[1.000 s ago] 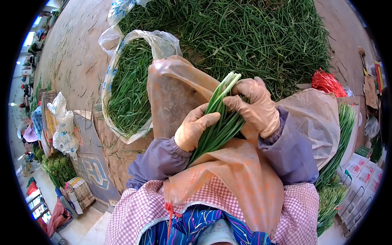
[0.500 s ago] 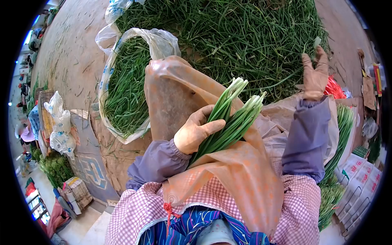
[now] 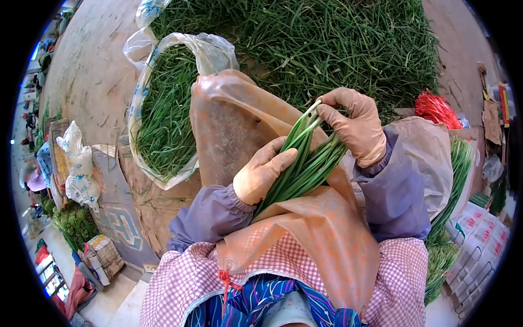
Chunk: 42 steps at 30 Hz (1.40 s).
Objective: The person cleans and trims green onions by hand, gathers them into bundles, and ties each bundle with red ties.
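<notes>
My left hand (image 3: 263,173), in a tan glove, is closed around a bunch of green chives (image 3: 305,177) over my lap, thumb lying across the leaves. The pale stem ends point up and to the right. My right hand (image 3: 357,124), gloved too, has its thumb and forefinger pinched on a white stem tip (image 3: 314,109) at the top of the bunch. Its other fingers curl beside the remaining stems and partly hide their ends. A translucent orange-brown plastic apron (image 3: 305,220) is spread beneath both hands.
A large heap of loose chives (image 3: 327,49) lies ahead. An opened plastic bag (image 3: 136,117) with more greens is on the left. Red plastic ties (image 3: 436,109) lie at the right, above long bundled greens (image 3: 455,174). White crates (image 3: 479,234) stand at the lower right.
My right hand has come from the heap's right edge, where it was open and apart, back to the bunch and closed on a stem tip. My left hand has barely moved.
</notes>
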Available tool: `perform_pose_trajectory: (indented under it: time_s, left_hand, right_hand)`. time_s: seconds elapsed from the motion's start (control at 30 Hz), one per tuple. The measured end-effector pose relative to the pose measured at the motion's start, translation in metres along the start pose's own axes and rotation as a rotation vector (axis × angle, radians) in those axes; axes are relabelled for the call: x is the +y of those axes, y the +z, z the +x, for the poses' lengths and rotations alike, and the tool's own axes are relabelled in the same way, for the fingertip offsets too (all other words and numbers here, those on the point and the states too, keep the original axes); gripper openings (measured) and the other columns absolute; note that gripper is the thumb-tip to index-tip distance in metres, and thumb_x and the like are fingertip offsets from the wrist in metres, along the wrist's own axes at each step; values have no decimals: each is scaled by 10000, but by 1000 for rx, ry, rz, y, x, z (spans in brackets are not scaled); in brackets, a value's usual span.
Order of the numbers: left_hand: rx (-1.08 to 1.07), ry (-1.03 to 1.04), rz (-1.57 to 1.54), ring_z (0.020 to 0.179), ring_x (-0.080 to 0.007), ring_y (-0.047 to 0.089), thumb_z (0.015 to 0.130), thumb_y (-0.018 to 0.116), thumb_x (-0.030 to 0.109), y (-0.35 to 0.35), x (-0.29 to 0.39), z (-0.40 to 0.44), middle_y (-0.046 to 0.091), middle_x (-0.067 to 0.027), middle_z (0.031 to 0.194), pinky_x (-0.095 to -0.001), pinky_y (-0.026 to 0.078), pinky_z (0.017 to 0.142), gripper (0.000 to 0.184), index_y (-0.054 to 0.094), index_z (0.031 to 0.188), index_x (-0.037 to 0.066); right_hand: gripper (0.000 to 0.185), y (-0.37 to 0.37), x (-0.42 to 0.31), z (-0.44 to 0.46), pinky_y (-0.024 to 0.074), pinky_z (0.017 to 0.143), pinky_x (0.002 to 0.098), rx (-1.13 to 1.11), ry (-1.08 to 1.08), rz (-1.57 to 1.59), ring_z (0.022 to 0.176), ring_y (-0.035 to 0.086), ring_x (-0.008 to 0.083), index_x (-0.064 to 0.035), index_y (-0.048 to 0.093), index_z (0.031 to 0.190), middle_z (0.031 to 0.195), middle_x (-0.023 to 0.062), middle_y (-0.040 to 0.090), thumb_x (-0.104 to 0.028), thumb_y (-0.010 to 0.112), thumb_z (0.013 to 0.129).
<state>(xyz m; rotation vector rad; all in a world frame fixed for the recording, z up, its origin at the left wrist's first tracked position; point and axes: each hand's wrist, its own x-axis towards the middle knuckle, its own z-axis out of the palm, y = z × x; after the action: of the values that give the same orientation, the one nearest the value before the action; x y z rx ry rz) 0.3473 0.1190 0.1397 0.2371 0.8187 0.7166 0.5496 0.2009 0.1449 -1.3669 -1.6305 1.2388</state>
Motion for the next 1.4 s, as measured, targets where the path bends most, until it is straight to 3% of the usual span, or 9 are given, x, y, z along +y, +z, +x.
perform_pose_trajectory:
  time_s: [0.17,0.37,0.47,0.6,0.77,0.97,1.03,1.17,1.4]
  left_hand:
    - [-28,54,204,1111,-197,574,973,533,125,-3,-1,1,557,-110,1260,-347,473,984,429,416,1360,-19]
    - [-78,49,92,1039,-152,581,955,584,142,-2,1,-1,576,-78,1180,-302,482,943,445,428,1340,-18]
    - [-78,10,91,1068,-182,587,935,600,118,-6,2,4,573,-100,1204,-332,482,965,458,425,1336,-18]
    - [-60,-6,86,1110,-223,597,899,625,73,-3,2,4,574,-125,1238,-371,480,999,466,434,1314,-17]
    - [-38,82,318,1124,-198,571,868,677,65,0,-1,4,575,-99,1225,-351,462,999,511,433,1310,-9]
    - [-82,-36,36,1020,-136,574,892,696,186,1,6,0,567,-74,1159,-301,483,918,479,457,1260,-4]
    - [-31,-141,116,1009,-130,575,889,703,214,-2,14,2,576,-77,1129,-294,484,899,488,461,1250,-9]
    - [-75,148,296,915,-103,583,898,677,180,5,-3,3,601,-50,1024,-262,490,833,349,520,1151,-1]
    - [15,9,200,867,-86,570,920,641,178,-9,-1,7,596,-25,980,-231,487,801,252,549,1078,5]
  right_hand:
    - [48,-8,-5,3,499,708,272,184,-318,-287,780,617,146,-8,656,880,831,63,652,-13,687,844]
    - [49,-173,53,46,504,723,268,1164,-90,312,708,643,137,-81,706,903,797,40,707,-103,700,860]
    - [209,-176,72,22,507,777,300,919,175,98,804,649,140,-88,650,1080,888,30,698,-208,665,910]
    - [501,-78,68,-22,504,880,355,101,411,929,1015,629,192,-103,467,1347,1107,38,658,-404,565,960]
    - [488,-25,19,-20,505,868,310,-228,249,652,1023,616,162,-45,506,1328,1096,61,649,-358,577,961]
    - [184,-19,-2,0,536,734,257,-363,331,570,809,658,118,-21,649,987,855,37,685,-146,717,870]
    - [181,-22,5,-2,535,739,258,-387,321,608,814,659,119,-29,654,983,867,40,687,-143,727,862]
    - [152,-28,16,-7,537,753,262,-459,276,592,820,653,114,-22,670,970,891,37,692,-74,717,836]
    - [134,-33,5,-2,536,706,265,-524,86,216,763,648,112,-25,684,973,856,39,688,-89,706,858]
